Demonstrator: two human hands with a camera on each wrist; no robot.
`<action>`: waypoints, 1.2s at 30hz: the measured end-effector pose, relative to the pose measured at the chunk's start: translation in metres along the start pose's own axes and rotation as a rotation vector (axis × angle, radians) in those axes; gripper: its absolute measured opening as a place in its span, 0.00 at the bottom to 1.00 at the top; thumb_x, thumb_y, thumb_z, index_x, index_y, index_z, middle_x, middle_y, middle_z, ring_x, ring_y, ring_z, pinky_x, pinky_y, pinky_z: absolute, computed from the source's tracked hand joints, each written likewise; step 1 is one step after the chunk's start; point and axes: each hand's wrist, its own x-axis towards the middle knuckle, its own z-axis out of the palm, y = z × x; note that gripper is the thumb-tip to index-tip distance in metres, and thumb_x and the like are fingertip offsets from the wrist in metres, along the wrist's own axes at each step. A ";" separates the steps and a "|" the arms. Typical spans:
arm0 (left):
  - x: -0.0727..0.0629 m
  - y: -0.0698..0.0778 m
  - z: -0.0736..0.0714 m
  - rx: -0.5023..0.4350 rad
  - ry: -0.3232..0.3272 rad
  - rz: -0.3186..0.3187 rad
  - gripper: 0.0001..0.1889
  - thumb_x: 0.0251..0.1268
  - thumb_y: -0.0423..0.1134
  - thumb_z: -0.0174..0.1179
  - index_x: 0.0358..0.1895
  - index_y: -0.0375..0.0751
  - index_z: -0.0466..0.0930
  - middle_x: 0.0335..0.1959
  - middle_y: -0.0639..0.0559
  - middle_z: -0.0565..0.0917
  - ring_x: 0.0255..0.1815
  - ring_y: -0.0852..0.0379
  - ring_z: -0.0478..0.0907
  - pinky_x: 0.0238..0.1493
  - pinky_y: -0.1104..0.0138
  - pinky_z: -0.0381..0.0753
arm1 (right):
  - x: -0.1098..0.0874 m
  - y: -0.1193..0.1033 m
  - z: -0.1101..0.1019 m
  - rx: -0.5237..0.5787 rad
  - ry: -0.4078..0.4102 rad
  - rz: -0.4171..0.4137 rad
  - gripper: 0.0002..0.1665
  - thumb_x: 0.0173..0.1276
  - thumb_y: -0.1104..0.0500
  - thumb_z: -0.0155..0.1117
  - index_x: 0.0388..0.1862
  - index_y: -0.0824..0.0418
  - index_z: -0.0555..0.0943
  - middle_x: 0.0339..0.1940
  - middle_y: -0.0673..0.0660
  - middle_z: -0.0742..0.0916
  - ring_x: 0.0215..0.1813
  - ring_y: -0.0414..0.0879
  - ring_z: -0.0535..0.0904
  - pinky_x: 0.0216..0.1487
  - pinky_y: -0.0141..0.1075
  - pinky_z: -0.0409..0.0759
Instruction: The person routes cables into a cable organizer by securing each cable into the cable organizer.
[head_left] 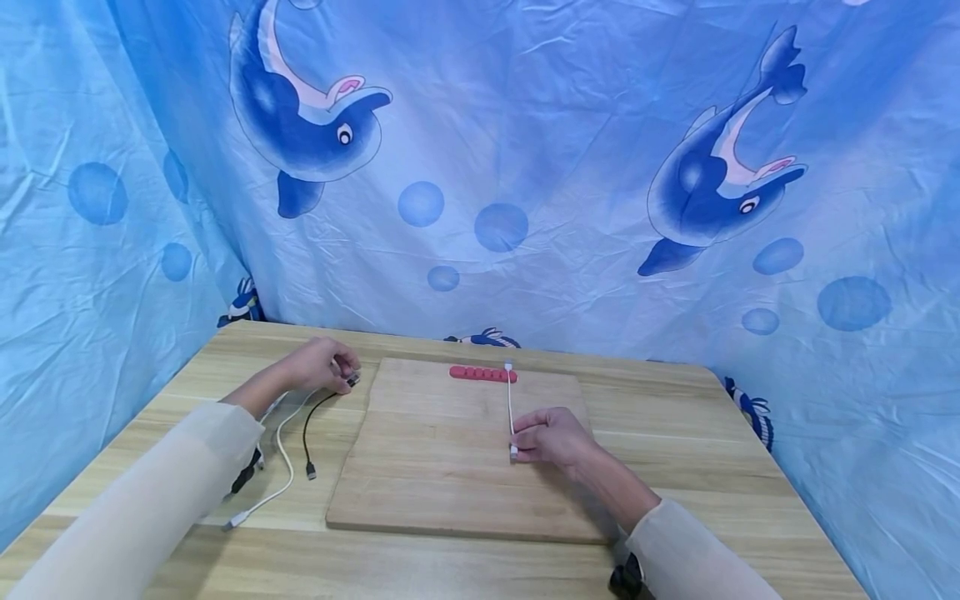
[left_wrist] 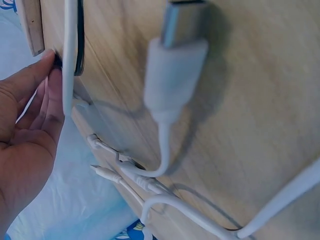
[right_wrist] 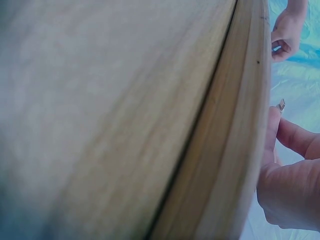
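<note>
In the head view my right hand (head_left: 553, 437) pinches the lower end of a short white USB cable (head_left: 511, 404) over the wooden board. From there the cable runs straight up across the right end of a red slotted cable holder (head_left: 478, 373), its other plug past the holder. My left hand (head_left: 322, 365) pinches the plug end of a short black USB cable (head_left: 306, 429), left of the board; its other plug lies on the table. Thumb and fingertips meet at the dark plug in the left wrist view. The right wrist view shows a metal plug tip (right_wrist: 281, 105) above my right fingertips.
The wooden board (head_left: 427, 492) lies on the wood-grain table (head_left: 675, 450). A longer white cable (head_left: 287, 467) lies by my left forearm, and a white plug (left_wrist: 175, 75) looms close in the left wrist view. A blue dolphin-print curtain (head_left: 570, 150) hangs behind the table.
</note>
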 end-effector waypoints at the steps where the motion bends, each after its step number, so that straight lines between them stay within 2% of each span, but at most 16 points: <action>1: 0.000 0.001 0.000 -0.002 -0.001 0.001 0.16 0.55 0.28 0.75 0.47 0.30 0.85 0.37 0.48 0.85 0.40 0.54 0.81 0.43 0.61 0.82 | 0.000 -0.001 0.000 0.000 -0.001 0.000 0.14 0.67 0.75 0.65 0.50 0.78 0.80 0.39 0.65 0.88 0.37 0.47 0.87 0.43 0.42 0.88; 8: 0.003 0.005 0.004 0.023 -0.011 0.027 0.11 0.57 0.28 0.74 0.42 0.31 0.85 0.34 0.49 0.86 0.38 0.57 0.81 0.43 0.62 0.81 | 0.000 -0.001 0.000 -0.004 -0.004 -0.001 0.13 0.67 0.75 0.65 0.50 0.78 0.79 0.39 0.65 0.88 0.37 0.47 0.87 0.43 0.42 0.88; 15: 0.005 0.006 0.006 0.058 -0.029 0.025 0.11 0.59 0.31 0.73 0.44 0.32 0.86 0.33 0.52 0.85 0.37 0.58 0.81 0.43 0.62 0.82 | 0.002 -0.001 0.000 -0.006 0.000 0.005 0.12 0.66 0.75 0.66 0.49 0.76 0.81 0.38 0.63 0.87 0.37 0.47 0.87 0.43 0.41 0.88; 22: 0.006 0.005 0.007 0.060 -0.055 0.014 0.08 0.61 0.31 0.72 0.41 0.36 0.86 0.33 0.53 0.85 0.36 0.59 0.79 0.42 0.64 0.80 | 0.002 -0.001 0.001 -0.025 0.007 0.018 0.12 0.67 0.73 0.67 0.48 0.75 0.81 0.39 0.63 0.86 0.36 0.46 0.87 0.42 0.41 0.88; 26: 0.005 0.007 0.007 0.032 -0.059 0.019 0.08 0.59 0.29 0.72 0.40 0.35 0.85 0.33 0.52 0.84 0.36 0.58 0.78 0.40 0.65 0.80 | 0.002 -0.001 0.001 -0.027 0.007 0.018 0.12 0.67 0.73 0.67 0.48 0.75 0.81 0.39 0.63 0.85 0.36 0.46 0.86 0.42 0.41 0.88; 36: 0.003 0.006 0.005 -0.071 -0.051 -0.030 0.09 0.57 0.29 0.73 0.39 0.36 0.83 0.33 0.50 0.83 0.37 0.56 0.78 0.42 0.65 0.80 | 0.001 -0.001 0.001 -0.039 0.005 0.016 0.12 0.67 0.73 0.67 0.48 0.74 0.82 0.40 0.63 0.85 0.36 0.46 0.86 0.41 0.40 0.88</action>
